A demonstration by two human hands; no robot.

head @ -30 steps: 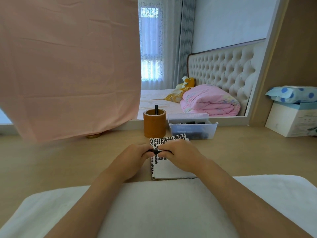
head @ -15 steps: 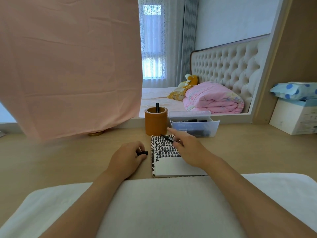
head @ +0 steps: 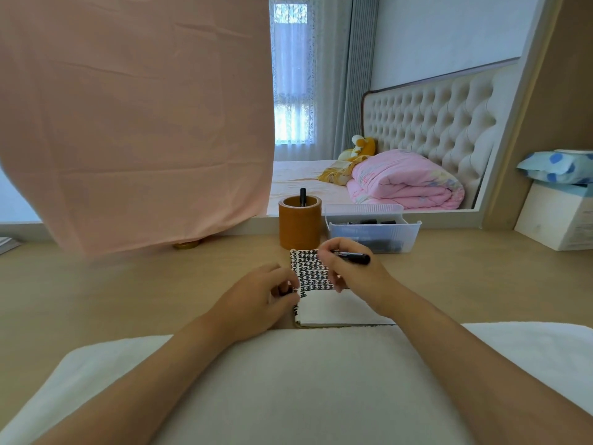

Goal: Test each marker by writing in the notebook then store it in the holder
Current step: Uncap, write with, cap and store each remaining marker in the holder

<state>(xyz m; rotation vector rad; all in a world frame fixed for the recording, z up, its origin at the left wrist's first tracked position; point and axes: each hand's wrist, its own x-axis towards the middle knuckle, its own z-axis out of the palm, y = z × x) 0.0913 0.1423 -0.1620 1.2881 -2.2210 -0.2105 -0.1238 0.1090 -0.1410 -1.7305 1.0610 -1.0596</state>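
An open notebook lies on the wooden desk, its upper half filled with black marks. My right hand holds an uncapped black marker over the page's top, the tip hidden behind my fingers. My left hand rests at the notebook's left edge, pinching the small black cap. Behind the notebook stands a round brown holder with one black marker sticking up in it. Right of it sits a clear plastic bin holding more black markers.
A white towel covers the desk's near edge under my forearms. A pink cloth hangs at back left over a mirror. A white box with a blue dotted pack stands at far right.
Both hands pulled the cap off the marker. The right hand then carried the marker to the top of the page and turned it sideways; the left hand moved the cap to the notebook's left edge.
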